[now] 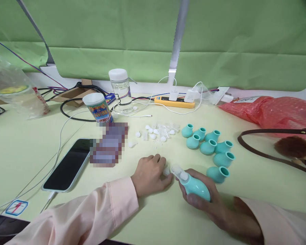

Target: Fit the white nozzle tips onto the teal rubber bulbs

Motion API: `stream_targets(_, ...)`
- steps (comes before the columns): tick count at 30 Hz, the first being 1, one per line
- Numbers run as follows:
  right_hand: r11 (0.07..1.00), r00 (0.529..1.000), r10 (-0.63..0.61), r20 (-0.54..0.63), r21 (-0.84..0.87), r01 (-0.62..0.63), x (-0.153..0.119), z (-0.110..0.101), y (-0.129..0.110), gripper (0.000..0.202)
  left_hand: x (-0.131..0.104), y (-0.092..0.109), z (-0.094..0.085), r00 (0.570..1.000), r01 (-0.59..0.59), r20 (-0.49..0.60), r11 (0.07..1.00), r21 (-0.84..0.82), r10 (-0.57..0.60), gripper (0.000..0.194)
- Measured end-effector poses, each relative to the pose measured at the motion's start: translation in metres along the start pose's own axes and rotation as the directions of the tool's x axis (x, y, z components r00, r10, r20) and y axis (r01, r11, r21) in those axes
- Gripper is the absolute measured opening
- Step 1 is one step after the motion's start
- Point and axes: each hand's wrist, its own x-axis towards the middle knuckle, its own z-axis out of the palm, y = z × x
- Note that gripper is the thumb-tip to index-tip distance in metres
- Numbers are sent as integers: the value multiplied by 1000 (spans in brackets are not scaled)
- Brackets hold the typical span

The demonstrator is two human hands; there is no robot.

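Note:
My right hand (201,194) is wrapped round a teal squeeze bulb (197,189), tilted with a clear and white nozzle (178,172) at its neck pointing left. My left hand (151,175) rests on the table just left of the nozzle, its fingers curled and a small translucent white piece (166,170) at its thumb and forefinger. Several more teal bulbs (208,147), their necks uncapped, stand grouped beyond my right hand. Small white plugs (152,136) and clear plastic tips (165,128) lie scattered beyond my left hand.
A phone (68,165) on a cable and a blurred-out flat item (109,144) lie left. Behind them stand a paper cup (98,108) and a water bottle (121,92). A power strip (177,102) runs along the back; a red bag (270,110) and brown strap (255,151) lie right.

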Motion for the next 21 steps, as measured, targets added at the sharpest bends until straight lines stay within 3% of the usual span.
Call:
stream_targets(2, 999, 998, -25, -61, -44, 22, 6, 2, -4, 19, 0, 2, 3, 1000, 13, 11, 998, -56, -13, 18)
stream_targets(4, 997, 988, -13, -152, -78, 1, 12, 4, -4, 19, 0, 1, 4, 998, 48, -35, 966, -254, -59, 10)
stream_targets(6, 994, 979, -3, -205, -108, -20, 17, 6, -2, 19, 2, -1, 3, 978, 123, -79, 847, -518, -191, 9)
stream_targets(8, 990, 977, 8, -212, -139, -38, 19, 8, 0, 17, 4, -3, -1, 938, 170, -70, 629, -759, -338, 11)
stream_targets(10, 983, 977, 31, -210, -169, -68, 20, 8, 0, 16, 6, -4, -6, 916, 145, -11, 356, -923, -402, 14)
stream_targets(13, 975, 974, 72, -213, -191, -114, 19, 8, -1, 18, 7, -5, -10, 950, 117, 128, -57, -992, -283, 18)
stream_targets(15, 973, 974, 82, -209, -197, -124, 18, 7, -2, 18, 7, -5, -9, 963, 159, 203, -239, -958, -175, 16)
stream_targets(17, 974, 975, 79, -208, -192, -119, 18, 6, -1, 18, 6, -7, -7, 960, 200, 250, -320, -926, -124, 15)
stream_targets(21, 979, 971, 80, -225, -167, -120, 17, 6, 1, 20, 7, -10, -5, 952, 213, 273, -337, -917, -141, 15)
